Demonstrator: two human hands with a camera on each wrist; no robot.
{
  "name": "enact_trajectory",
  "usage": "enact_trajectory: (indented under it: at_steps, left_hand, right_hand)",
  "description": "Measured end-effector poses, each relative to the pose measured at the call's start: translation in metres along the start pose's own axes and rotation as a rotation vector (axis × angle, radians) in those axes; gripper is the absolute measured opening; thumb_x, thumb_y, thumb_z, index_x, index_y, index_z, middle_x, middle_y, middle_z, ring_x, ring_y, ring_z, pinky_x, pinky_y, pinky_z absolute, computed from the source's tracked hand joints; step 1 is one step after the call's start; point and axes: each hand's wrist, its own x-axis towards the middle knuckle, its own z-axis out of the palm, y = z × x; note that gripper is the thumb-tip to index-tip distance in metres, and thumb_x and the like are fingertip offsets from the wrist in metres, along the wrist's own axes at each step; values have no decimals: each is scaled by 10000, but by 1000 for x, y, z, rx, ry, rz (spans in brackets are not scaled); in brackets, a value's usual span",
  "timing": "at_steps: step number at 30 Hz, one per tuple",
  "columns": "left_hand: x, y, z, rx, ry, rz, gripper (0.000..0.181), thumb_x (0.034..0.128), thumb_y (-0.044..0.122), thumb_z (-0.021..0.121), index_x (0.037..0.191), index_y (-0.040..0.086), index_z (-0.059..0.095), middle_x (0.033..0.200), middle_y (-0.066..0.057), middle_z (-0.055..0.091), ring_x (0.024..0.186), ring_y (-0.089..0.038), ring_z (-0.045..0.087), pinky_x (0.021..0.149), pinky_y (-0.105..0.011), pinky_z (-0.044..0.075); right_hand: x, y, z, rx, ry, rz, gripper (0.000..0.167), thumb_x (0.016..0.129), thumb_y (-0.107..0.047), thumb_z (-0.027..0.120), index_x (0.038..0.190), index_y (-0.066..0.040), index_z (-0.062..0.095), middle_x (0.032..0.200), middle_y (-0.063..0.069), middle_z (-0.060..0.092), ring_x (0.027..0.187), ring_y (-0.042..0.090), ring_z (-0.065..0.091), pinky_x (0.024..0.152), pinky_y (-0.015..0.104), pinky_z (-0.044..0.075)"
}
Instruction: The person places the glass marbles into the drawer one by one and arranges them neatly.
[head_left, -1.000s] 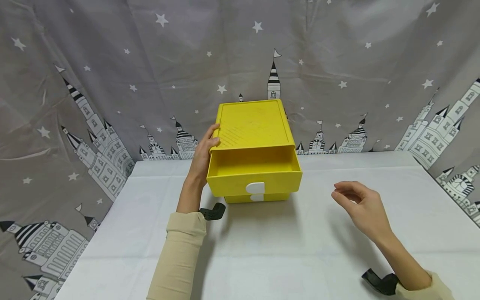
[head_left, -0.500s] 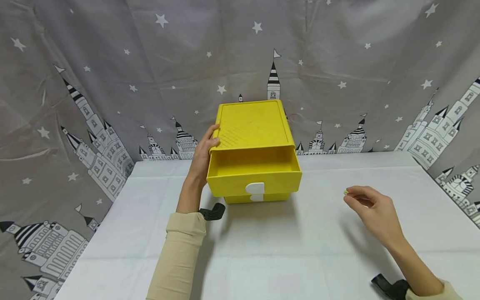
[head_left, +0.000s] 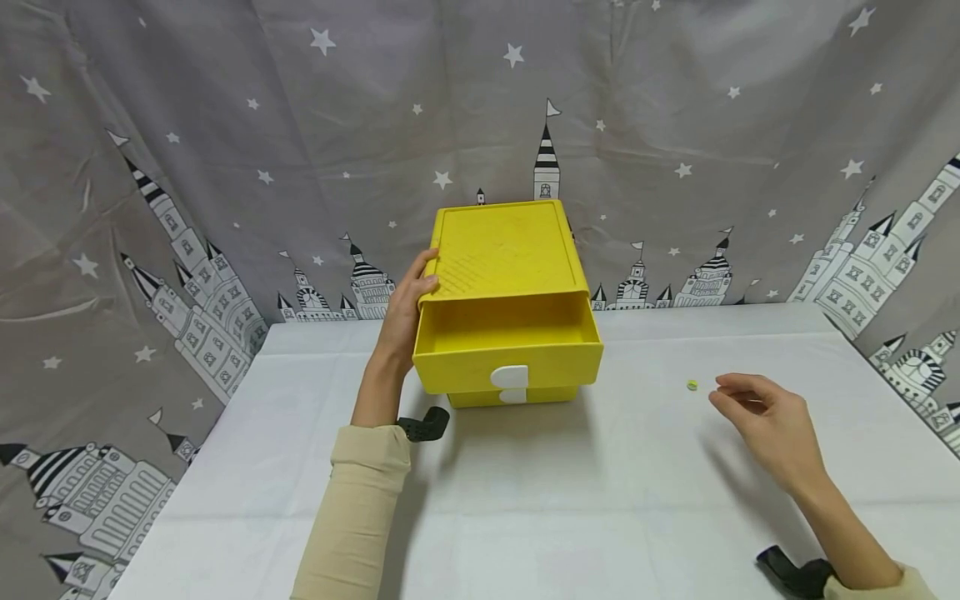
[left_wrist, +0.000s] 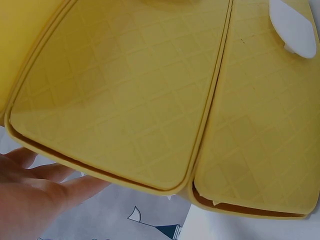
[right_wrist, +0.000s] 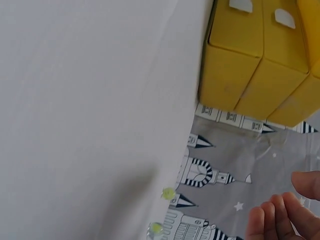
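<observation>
A yellow two-drawer box (head_left: 510, 250) stands at the back of the table, its upper drawer (head_left: 506, 362) pulled out and bare inside. My left hand (head_left: 401, 321) rests along the box's left side, thumb near the top edge; its extended fingers (left_wrist: 82, 186) show beside the yellow casing in the left wrist view. Off to the right of the box, my right hand (head_left: 772, 425) hovers with bent fingers, thumb apart, holding nothing. Just left of its fingertips lies a small green piece (head_left: 692, 385). Two small green pieces (right_wrist: 168, 193) (right_wrist: 156, 228) appear in the right wrist view.
A white cloth (head_left: 517, 508) covers the table. Behind it hangs a grey curtain (head_left: 375, 108) printed with stars and castles. The closed lower drawer (head_left: 555, 394) sits beneath the pulled-out one. Black straps with mounts (head_left: 426, 423) are on both wrists.
My right hand has shifted right, away from the box, and the small green piece that it hid has come into view. My left hand and the box have stayed in place.
</observation>
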Motion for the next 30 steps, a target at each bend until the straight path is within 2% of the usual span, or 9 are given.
enact_trajectory:
  at_steps: [8, 14, 20, 23, 28, 30]
  left_hand:
    - [0, 0, 0, 8, 2, -2, 546, 949, 254, 447, 1488, 176, 397, 1366, -69, 449, 1109, -206, 502, 951, -327, 412]
    - [0, -1, 0, 2, -4, -5, 543, 954, 252, 441, 1489, 173, 392, 1381, -70, 441, 1128, -212, 492, 975, -340, 399]
    - [0, -1, -1, 10, 0, -2, 548, 949, 260, 446, 1489, 185, 395, 1372, -72, 450, 1118, -215, 499, 965, -348, 407]
    - [0, -1, -1, 14, 3, -4, 557, 947, 260, 444, 1497, 185, 388, 1394, -69, 438, 1128, -214, 496, 976, -348, 401]
    - [0, 0, 0, 16, 1, -6, 561, 946, 250, 440, 1499, 174, 384, 1418, -74, 416, 1146, -218, 485, 992, -347, 393]
    - [0, 0, 0, 14, 3, -7, 558, 945, 251, 442, 1496, 177, 387, 1411, -77, 419, 1141, -220, 486, 983, -346, 398]
  right_hand:
    - [6, 14, -5, -27, -3, 18, 235, 884, -87, 712, 1079, 44, 704, 818, -114, 668, 761, -115, 572, 662, 84, 437]
    - [13, 25, -11, -65, -34, 60, 278, 896, -130, 696, 1104, 55, 696, 811, -170, 658, 735, -128, 559, 645, 102, 415]
    - [19, 34, -15, -104, -26, 67, 277, 894, -132, 692, 1089, 64, 701, 787, -185, 650, 715, -138, 528, 625, 134, 396]
    - [21, 38, -16, -121, -30, 76, 282, 896, -132, 689, 1088, 75, 698, 795, -101, 679, 707, -128, 521, 622, 144, 395]
    - [23, 44, -17, -152, -42, 93, 299, 902, -130, 678, 1097, 97, 686, 860, 120, 711, 706, -120, 502, 633, 175, 389]
    - [24, 46, -17, -161, -47, 101, 302, 904, -128, 671, 1100, 102, 681, 880, 160, 707, 708, -116, 492, 633, 186, 386]
